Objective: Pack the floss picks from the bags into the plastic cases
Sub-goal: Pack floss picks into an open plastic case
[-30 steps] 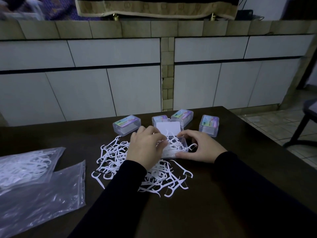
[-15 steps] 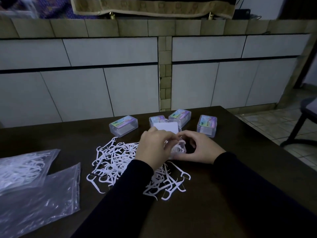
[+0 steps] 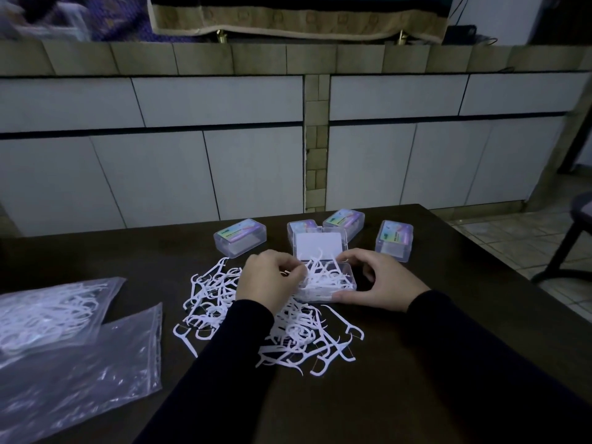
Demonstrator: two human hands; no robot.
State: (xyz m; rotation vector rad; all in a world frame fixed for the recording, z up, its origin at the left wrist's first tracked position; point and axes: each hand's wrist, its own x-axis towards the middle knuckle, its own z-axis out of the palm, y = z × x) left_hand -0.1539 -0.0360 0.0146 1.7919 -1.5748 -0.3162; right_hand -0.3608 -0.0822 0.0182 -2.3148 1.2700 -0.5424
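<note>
An open clear plastic case (image 3: 347,277) sits mid-table, lid (image 3: 318,246) raised behind it, with white floss picks sticking out of it. My right hand (image 3: 381,280) grips the case's right end, thumb along its front edge. My left hand (image 3: 272,282) has its fingers curled at the case's left end, pinching floss picks there. A loose heap of white floss picks (image 3: 288,331) lies on the dark table (image 3: 416,363) under and in front of my hands.
Several closed clear cases stand behind: one (image 3: 240,237) at left, two (image 3: 344,221) in the middle, one (image 3: 394,240) at right. Two plastic bags lie at left, one (image 3: 48,310) holding picks, one (image 3: 80,379) flat. A chair (image 3: 576,225) stands at far right.
My left hand has drawn back left off the case, so the picks inside show. The right hand has shifted from covering the case to holding its right end.
</note>
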